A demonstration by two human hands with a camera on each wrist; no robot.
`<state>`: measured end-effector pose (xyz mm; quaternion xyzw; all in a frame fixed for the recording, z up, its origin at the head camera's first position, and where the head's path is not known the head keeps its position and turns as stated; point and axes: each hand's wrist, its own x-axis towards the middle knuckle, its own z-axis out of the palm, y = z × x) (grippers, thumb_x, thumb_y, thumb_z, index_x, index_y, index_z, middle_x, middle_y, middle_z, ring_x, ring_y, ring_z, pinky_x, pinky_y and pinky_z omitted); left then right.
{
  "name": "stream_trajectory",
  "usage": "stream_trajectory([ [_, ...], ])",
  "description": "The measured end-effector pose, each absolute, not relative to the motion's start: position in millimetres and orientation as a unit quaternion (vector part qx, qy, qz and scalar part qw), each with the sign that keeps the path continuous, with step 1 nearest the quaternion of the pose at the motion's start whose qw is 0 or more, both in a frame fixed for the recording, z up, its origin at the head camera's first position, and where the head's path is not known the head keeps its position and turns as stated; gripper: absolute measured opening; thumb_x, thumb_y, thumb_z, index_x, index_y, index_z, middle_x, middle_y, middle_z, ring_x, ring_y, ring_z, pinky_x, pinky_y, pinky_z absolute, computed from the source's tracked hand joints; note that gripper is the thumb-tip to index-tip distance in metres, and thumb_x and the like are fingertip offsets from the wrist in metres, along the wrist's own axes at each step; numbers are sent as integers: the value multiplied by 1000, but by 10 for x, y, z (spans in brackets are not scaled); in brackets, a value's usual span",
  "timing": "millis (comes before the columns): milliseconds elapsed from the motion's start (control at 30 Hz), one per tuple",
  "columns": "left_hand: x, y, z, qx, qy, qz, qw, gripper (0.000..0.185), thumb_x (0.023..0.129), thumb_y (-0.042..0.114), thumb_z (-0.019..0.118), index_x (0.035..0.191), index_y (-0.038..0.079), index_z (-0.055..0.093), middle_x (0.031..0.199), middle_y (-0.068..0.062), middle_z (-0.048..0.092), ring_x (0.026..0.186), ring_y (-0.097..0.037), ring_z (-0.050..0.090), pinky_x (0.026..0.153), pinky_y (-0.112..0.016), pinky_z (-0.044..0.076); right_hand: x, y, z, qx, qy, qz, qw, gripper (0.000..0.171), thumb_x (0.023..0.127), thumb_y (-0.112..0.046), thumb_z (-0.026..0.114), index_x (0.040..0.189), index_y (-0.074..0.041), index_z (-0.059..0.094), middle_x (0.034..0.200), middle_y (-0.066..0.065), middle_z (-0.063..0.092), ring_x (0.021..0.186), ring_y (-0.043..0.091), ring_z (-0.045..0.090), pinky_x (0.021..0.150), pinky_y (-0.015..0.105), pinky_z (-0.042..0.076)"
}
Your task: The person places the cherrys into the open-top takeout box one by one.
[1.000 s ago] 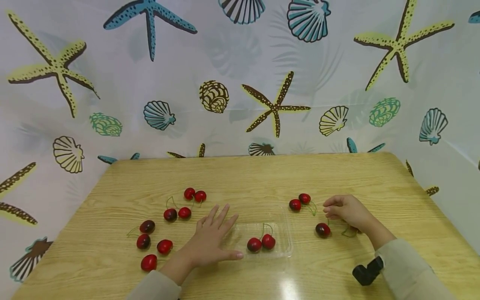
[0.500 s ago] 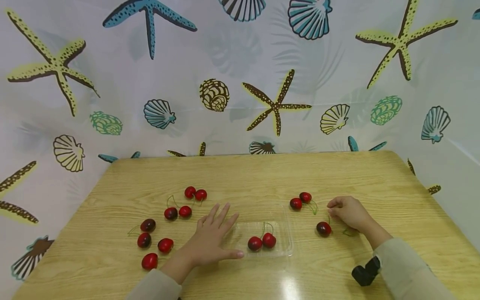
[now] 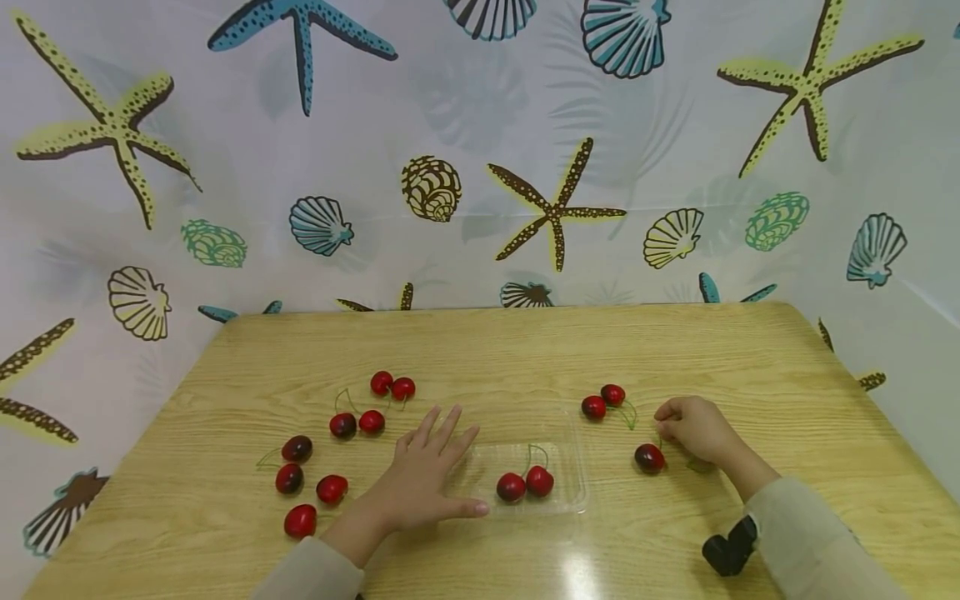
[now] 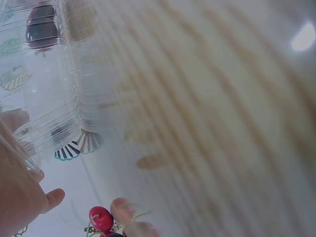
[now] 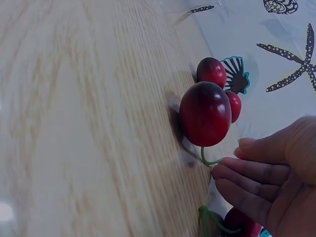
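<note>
My left hand (image 3: 427,479) lies with fingers spread over the left side of a clear plastic box (image 3: 581,475). A pair of red cherries (image 3: 525,484) with joined green stems lies inside the box. In the left wrist view, the thumb and fingers are beside the box's clear wall (image 4: 74,94). My right hand (image 3: 696,427) is over the table to the right, its thumb and forefinger pinching the green stem (image 5: 207,160) of a dark red cherry (image 5: 205,113). That cherry (image 3: 649,458) rests on the table. Another stem (image 3: 701,466) shows under the right wrist, its fruit hidden.
Two cherries (image 3: 603,402) lie between the box and the right hand. Several more cherries (image 3: 330,489) are scattered on the left of the wooden table (image 3: 480,350). A patterned white cloth (image 3: 360,150) stands behind. A black device (image 3: 729,547) sits at the right sleeve.
My right hand has shifted slightly right and down, its fingertips drawn together at the cherry stem. The left hand keeps its place on the box. The head view has tilted a little.
</note>
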<state>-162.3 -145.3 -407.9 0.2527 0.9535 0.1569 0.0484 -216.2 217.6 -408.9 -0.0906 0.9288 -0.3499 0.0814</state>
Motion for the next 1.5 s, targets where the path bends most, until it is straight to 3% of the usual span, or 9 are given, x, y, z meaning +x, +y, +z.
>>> stream_trajectory([
  [767,-1624,-1459,-4092,253,953,158,53,94,67,70,47,139,18,18,143,-4,-5,127,-26,-13,91,-61,9,-2174,2067,-4179,-40,897,-426,112,7,77,7,55,84,8,54,71,7,52,62,16,50,56,28,44],
  [1500,-1632,-1456,-4092,256,953,153,47,96,65,75,42,139,17,18,143,-5,-5,128,-28,-11,91,-60,10,-2142,2101,-4173,-59,835,-528,142,10,83,6,50,92,12,49,81,11,53,71,14,53,65,31,48],
])
